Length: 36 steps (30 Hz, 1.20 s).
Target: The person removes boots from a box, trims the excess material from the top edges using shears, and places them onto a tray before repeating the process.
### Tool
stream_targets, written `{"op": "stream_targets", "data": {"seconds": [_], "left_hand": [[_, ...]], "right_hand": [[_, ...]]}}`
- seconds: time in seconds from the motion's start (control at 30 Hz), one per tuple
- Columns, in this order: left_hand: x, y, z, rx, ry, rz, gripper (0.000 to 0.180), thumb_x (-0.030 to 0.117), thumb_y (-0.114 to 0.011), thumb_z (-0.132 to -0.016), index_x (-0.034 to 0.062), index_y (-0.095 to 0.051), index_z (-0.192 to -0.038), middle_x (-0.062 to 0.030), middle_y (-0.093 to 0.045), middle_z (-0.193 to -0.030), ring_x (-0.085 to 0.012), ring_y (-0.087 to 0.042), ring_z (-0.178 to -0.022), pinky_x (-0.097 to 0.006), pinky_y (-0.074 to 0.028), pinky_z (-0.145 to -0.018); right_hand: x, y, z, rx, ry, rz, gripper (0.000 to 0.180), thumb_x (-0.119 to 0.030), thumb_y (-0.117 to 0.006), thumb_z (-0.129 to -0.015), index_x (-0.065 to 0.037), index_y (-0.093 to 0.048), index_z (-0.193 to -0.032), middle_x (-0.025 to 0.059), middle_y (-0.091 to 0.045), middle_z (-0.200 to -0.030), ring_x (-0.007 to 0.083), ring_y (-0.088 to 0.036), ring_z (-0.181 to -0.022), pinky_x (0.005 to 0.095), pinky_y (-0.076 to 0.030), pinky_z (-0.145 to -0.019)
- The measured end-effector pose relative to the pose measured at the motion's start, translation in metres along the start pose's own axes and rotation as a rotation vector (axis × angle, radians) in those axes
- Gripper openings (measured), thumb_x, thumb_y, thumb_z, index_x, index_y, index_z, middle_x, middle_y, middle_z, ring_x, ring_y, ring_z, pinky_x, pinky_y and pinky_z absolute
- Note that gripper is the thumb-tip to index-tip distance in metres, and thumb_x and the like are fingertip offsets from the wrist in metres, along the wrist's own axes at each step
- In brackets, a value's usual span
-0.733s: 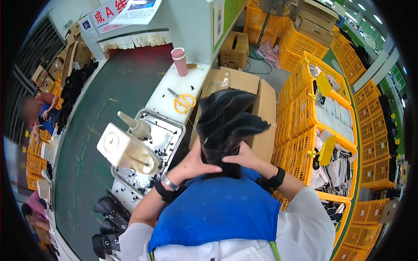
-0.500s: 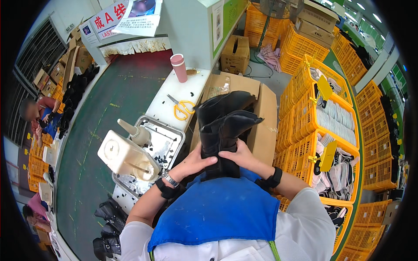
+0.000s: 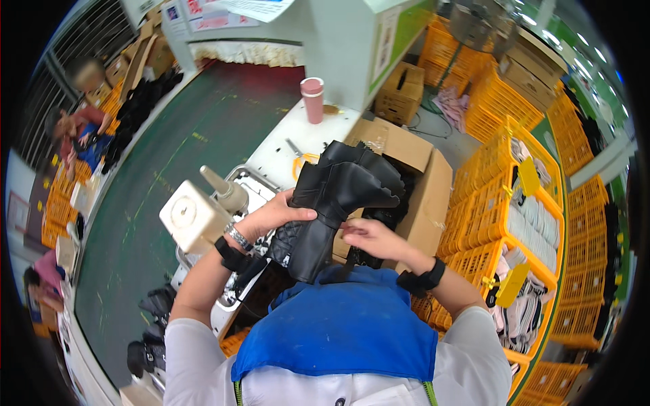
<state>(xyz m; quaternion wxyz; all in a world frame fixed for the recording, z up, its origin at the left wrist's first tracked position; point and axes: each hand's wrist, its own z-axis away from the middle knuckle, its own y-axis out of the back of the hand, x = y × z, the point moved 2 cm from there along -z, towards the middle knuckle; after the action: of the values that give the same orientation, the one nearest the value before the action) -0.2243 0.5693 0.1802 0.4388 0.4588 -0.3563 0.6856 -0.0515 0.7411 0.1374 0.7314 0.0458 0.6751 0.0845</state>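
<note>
A pair of black ankle boots (image 3: pixel 325 196), one with a quilted panel, is held tilted in front of my blue apron (image 3: pixel 338 325). My left hand (image 3: pixel 281 215) grips them from the left, its thumb across the dark upper. Close to their right side, my right hand (image 3: pixel 371 237) has loosely bent fingers; I see nothing held in it. Behind the boots stands an open cardboard box (image 3: pixel 428 203) with dark things inside, partly hidden. Yellow-handled scissors (image 3: pixel 300 162) lie on the white ledge, partly covered by the boots.
Left of me are a white container (image 3: pixel 193 215), a bottle, and a metal tray (image 3: pixel 261 179) with black scraps. A pink cup (image 3: pixel 312 101) stands on the ledge beside the green conveyor belt (image 3: pixel 149 223). Stacked yellow crates (image 3: pixel 467 223) line the right; people work across the belt.
The boots have turned and tilted leftward, showing the quilted side. My right hand has come off them and moved slightly right; my left hand keeps its grip. The view has shifted.
</note>
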Motion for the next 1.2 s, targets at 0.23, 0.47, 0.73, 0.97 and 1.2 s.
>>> {"op": "stream_targets", "data": {"seconds": [0.23, 0.47, 0.73, 0.97, 1.2], "left_hand": [[-0.022, 0.010, 0.060, -0.027, 0.205, 0.140, 0.065, 0.029, -0.074, -0.075, -0.0022, -0.047, -0.125, -0.0095, -0.058, -0.116, -0.0149, -0.055, -0.105, -0.028, -0.043, -0.093], [-0.072, -0.019, 0.095, 0.039, 0.339, 0.318, 0.068, 0.024, -0.074, -0.076, -0.0006, -0.041, -0.130, -0.0093, -0.054, -0.120, -0.0154, -0.053, -0.107, -0.029, -0.042, -0.095], [-0.066, -0.025, 0.116, 0.239, 0.268, 0.343, 0.062, 0.020, -0.075, -0.072, -0.0023, -0.049, -0.123, -0.0060, -0.058, -0.115, -0.0141, -0.055, -0.103, -0.029, -0.042, -0.092], [-0.048, -0.009, 0.099, 0.226, 0.232, 0.242, 0.068, 0.029, -0.074, -0.073, -0.0027, -0.046, -0.126, -0.0074, -0.058, -0.116, -0.0139, -0.054, -0.104, -0.028, -0.041, -0.094], [-0.028, 0.010, 0.053, 0.050, 0.182, 0.053, 0.073, 0.032, -0.074, -0.074, -0.0024, -0.041, -0.129, -0.0103, -0.054, -0.121, -0.0147, -0.052, -0.108, -0.029, -0.040, -0.096]], "right_hand": [[0.065, 0.105, -0.075, 0.177, -0.112, 0.471, 0.015, -0.005, -0.052, -0.083, 0.003, -0.063, -0.087, 0.0089, -0.062, -0.065, 0.0133, -0.059, -0.059, 0.0274, -0.048, -0.058], [0.079, 0.065, -0.213, 0.266, 0.068, 0.725, 0.032, -0.015, -0.054, -0.082, -0.006, -0.061, -0.112, 0.0187, -0.064, -0.083, 0.0325, -0.062, -0.079, 0.0381, -0.050, -0.074], [0.105, 0.025, -0.267, 0.105, -0.221, 0.973, 0.062, -0.019, -0.061, -0.074, -0.012, -0.039, -0.132, 0.0192, -0.062, -0.098, 0.0348, -0.061, -0.094, 0.0416, -0.049, -0.081], [0.140, 0.072, -0.206, 0.261, -0.207, 0.308, 0.066, -0.008, -0.059, -0.072, -0.011, -0.031, -0.133, 0.0138, -0.061, -0.095, 0.0233, -0.061, -0.081, 0.0324, -0.048, -0.070], [0.069, 0.136, -0.029, 0.550, -0.017, -0.264, 0.067, -0.010, -0.065, -0.080, -0.008, -0.030, -0.138, 0.0012, -0.050, -0.078, 0.0086, -0.049, -0.065, 0.0219, -0.040, -0.054]]}}
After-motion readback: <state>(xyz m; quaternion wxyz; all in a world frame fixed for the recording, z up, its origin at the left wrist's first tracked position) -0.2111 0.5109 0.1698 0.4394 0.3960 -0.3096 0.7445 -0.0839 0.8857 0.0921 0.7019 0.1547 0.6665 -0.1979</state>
